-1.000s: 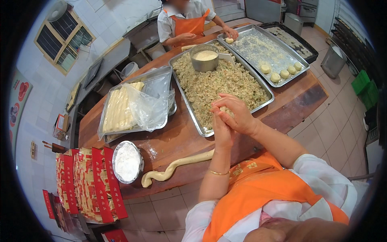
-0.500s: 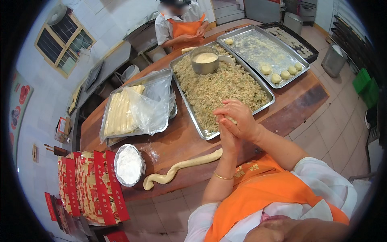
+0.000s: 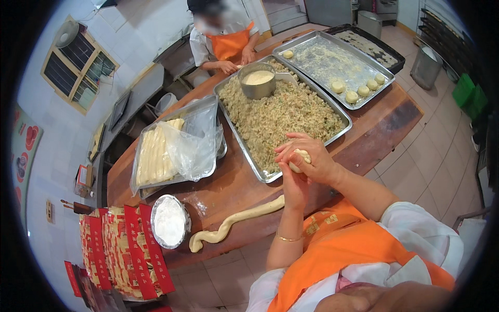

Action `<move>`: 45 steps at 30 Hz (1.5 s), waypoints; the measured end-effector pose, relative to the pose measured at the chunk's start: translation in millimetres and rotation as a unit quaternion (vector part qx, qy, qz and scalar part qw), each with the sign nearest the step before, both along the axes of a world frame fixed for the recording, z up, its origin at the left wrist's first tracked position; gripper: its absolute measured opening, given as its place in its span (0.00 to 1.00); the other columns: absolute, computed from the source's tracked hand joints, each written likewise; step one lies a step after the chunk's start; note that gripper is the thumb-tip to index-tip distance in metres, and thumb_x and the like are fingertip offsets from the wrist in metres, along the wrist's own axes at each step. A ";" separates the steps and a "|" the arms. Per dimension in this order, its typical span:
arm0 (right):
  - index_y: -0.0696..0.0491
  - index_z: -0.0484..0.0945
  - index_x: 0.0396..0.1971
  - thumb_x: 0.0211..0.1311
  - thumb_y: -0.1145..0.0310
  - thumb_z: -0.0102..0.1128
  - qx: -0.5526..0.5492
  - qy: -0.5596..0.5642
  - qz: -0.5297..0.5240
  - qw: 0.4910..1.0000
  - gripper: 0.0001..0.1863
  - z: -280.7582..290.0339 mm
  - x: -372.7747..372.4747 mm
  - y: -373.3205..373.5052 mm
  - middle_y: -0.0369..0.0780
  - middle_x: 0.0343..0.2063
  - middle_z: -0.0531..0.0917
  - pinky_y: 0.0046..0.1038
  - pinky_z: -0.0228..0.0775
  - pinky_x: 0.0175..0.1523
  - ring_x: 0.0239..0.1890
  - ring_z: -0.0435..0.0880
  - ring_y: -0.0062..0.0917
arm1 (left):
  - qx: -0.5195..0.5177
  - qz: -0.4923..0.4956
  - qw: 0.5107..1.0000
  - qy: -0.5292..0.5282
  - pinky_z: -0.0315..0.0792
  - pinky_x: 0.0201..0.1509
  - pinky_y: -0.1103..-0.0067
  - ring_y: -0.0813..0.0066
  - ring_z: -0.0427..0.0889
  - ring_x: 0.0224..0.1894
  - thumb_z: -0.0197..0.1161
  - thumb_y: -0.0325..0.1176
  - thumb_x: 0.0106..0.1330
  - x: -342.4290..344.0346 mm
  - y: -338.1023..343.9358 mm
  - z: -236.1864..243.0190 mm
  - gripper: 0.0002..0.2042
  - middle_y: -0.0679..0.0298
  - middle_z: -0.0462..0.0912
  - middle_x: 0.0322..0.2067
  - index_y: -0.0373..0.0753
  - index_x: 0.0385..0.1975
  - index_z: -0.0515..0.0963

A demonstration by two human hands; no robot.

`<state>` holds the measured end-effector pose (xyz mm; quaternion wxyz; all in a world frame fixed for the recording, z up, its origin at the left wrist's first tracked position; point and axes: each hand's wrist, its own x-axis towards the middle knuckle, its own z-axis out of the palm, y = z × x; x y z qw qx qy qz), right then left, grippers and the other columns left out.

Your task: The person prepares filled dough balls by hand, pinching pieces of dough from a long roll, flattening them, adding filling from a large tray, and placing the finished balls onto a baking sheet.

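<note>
A pale ball of dough sits between my two hands, over the near edge of the filling tray. My left hand cups it from below, fingers pointing up. Curled around its far side is my right hand, with the thumb along the dough. The wide metal tray beyond them is heaped with crumbly greenish-brown filling. A long dough rope lies in a wavy line on the wooden table, its right end near my left wrist.
A tray of dough strips under plastic stands left, near a bowl of white flour. A round metal tin sits in the filling. The far right tray holds several dough rounds. Across the table works another person. Red packages stand lower left.
My hands have parted slightly, so more of the dough ball shows between them. The other person's hands have moved lower, to the table's edge. The whole view has shifted a little.
</note>
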<state>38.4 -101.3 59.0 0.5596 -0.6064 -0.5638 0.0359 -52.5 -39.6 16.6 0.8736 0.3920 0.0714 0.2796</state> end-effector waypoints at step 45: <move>0.50 0.83 0.48 0.75 0.47 0.43 0.034 0.028 0.111 0.993 0.25 -8.5 -28.4 -18.1 0.39 0.60 0.78 0.50 0.42 0.74 0.72 0.63 0.35 | 0.121 -0.007 0.988 0.094 0.67 0.32 0.87 0.83 0.75 0.37 0.44 0.64 0.72 -47.2 -6.3 -18.8 0.31 0.68 0.74 0.45 0.44 0.61 0.60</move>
